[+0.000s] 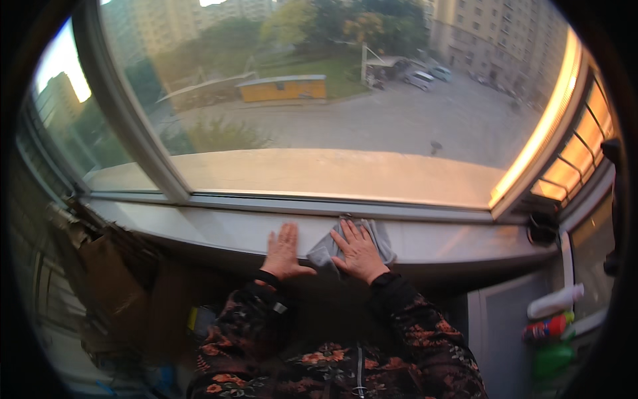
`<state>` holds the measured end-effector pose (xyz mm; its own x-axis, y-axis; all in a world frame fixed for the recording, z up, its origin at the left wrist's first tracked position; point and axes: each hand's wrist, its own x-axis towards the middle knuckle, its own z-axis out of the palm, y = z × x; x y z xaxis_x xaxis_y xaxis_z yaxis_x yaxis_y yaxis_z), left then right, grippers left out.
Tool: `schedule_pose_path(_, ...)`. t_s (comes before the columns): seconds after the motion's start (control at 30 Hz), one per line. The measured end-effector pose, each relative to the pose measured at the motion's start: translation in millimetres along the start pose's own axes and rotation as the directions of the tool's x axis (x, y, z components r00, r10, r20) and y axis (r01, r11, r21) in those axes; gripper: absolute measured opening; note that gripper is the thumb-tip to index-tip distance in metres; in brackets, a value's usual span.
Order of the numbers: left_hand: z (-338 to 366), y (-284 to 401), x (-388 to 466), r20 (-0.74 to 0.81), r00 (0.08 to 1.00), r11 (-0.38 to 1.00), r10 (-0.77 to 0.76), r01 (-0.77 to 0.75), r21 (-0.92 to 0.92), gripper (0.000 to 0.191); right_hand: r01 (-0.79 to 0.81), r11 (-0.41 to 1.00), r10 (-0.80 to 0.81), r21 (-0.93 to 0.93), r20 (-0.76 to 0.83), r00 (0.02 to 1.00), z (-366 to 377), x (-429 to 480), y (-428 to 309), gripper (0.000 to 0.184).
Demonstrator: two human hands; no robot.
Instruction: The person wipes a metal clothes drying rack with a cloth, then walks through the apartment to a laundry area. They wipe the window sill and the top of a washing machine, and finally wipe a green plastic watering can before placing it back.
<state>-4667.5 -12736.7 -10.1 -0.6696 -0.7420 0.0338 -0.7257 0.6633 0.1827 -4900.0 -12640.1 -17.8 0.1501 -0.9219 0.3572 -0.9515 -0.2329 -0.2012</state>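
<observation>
My right hand lies flat with spread fingers on a grey cloth, pressing it against the white windowsill. One corner of the cloth hangs over the sill's front edge. To the left, my left hand rests palm down on the bare sill, its thumb pointing toward the cloth. Nothing is in that hand. Just beyond both hands runs the lower frame of a large closed window pane.
Flattened cardboard leans below the sill on the left. A dark object stands at the sill's right end. At lower right are a white bottle, a red container and a green container. A window post rises at left.
</observation>
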Motion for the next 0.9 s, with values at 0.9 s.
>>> schedule_pose_path(0.9,9,-9,11,0.055,0.993,0.984,-0.108,0.099,0.149,0.119,-0.851,0.426,0.845,-0.308,-0.199,0.495,-167,-290,377,0.066)
